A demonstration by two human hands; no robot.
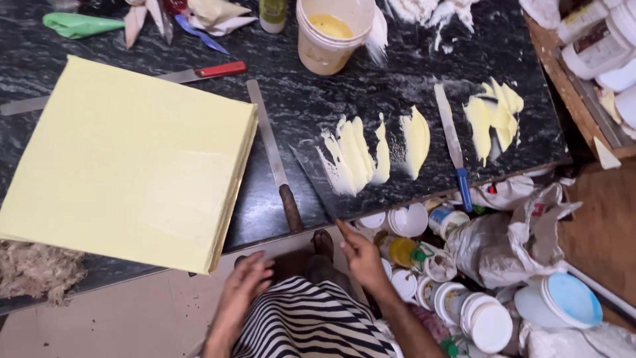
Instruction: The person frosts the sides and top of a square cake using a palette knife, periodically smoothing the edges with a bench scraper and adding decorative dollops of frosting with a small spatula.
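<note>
Presently: right hand [361, 255], grip closed on the wooden handle of a thin palette knife [315, 182], its dark blade slanting onto the black marbled tabletop [298, 99] beside ribbed smears of pale yellow cream [371, 152]. Left hand [245, 282] — fingers loosely spread, holding nothing — hangs below the tabletop edge, under a smooth square yellow-iced cake [126, 166]. A long wooden-handled spatula [273, 156] lies between cake and smears.

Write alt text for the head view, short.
The person's right hand holds a thin palette knife at the edge of a dark marble counter smeared with pale yellow cream. A large square yellow-iced cake sits to the left; the left hand rests empty below it.
</note>
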